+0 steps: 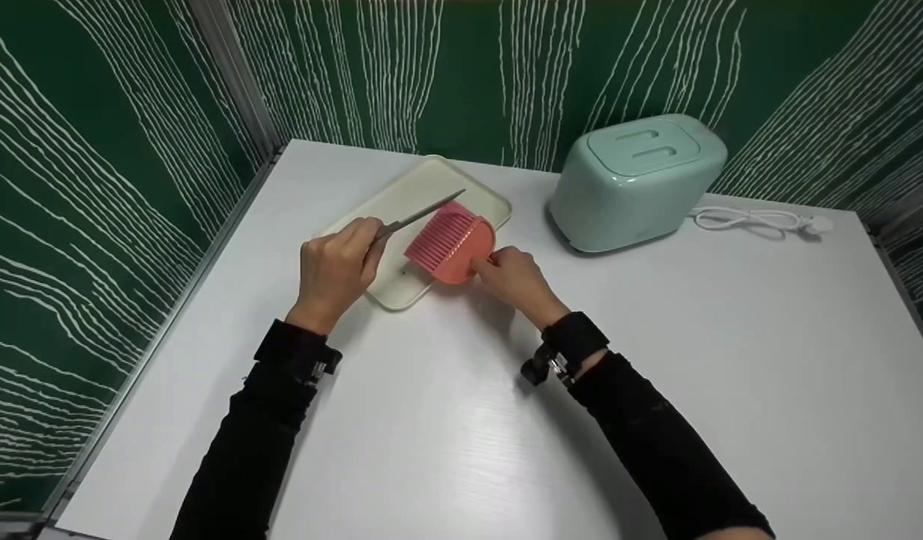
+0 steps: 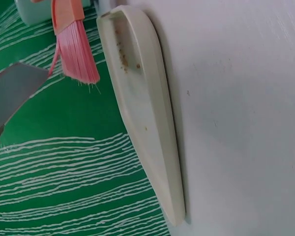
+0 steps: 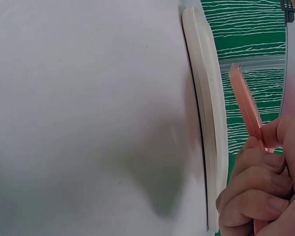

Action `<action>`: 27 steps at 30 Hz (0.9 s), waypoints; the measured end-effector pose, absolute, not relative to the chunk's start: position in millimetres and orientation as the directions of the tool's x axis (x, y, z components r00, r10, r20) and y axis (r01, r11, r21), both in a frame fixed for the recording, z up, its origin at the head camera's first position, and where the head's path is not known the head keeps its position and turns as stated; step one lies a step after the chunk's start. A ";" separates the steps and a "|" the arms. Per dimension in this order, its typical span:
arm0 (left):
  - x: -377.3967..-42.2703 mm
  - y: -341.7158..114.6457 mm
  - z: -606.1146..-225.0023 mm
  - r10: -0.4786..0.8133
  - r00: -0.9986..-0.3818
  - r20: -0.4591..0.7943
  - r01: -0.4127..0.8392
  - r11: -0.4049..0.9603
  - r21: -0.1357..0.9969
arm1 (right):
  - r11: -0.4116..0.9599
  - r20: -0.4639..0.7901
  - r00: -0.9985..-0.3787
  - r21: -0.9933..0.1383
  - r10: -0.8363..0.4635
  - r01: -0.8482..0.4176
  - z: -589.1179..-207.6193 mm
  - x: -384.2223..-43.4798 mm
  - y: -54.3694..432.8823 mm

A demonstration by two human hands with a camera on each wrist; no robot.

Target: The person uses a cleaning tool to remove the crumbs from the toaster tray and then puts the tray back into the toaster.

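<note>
In the head view, my left hand (image 1: 335, 264) grips a knife (image 1: 425, 213), its grey blade slanting up to the right over a cream tray (image 1: 403, 298). Its flat blade (image 2: 17, 93) shows broad in the left wrist view. My right hand (image 1: 519, 279) holds a small coral brush (image 1: 467, 249) by its handle, the pink bristles facing the blade and overlapping its tip in the head view. Thumb and curled fingers wrap the brush (image 3: 246, 105) handle in the right wrist view. Brown crumbs (image 2: 123, 58) lie in the tray at one end.
A mint-green toaster (image 1: 633, 184) stands at the back, right of the tray. Its white cord and plug (image 1: 761, 219) lie on the white table (image 1: 446, 420) by the rear edge. Green panels with white wavy lines (image 1: 461, 75) rise behind and at the left.
</note>
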State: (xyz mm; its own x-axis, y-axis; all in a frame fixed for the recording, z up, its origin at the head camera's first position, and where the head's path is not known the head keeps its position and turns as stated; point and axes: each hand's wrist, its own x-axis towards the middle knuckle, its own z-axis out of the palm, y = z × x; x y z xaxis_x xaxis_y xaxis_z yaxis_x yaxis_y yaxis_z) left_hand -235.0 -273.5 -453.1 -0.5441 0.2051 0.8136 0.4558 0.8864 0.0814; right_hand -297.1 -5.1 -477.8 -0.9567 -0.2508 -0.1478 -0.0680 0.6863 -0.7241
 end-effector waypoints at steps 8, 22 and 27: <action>-233.2 -274.0 -449.4 0.198 -0.547 0.814 0.436 0.897 0.075 | 0.701 -0.170 -0.957 -0.712 -0.237 -0.048 -474.2 -295.3 -1.8; -233.2 -272.1 -446.0 0.157 -0.580 0.800 0.414 0.902 0.122 | 0.686 -0.139 -0.956 -0.724 -0.257 -0.079 -465.2 -291.5 14.2; -233.8 -271.8 -444.9 0.144 -0.586 0.798 0.410 0.902 0.138 | 0.693 -0.115 -0.962 -0.715 -0.248 -0.093 -464.2 -292.2 23.8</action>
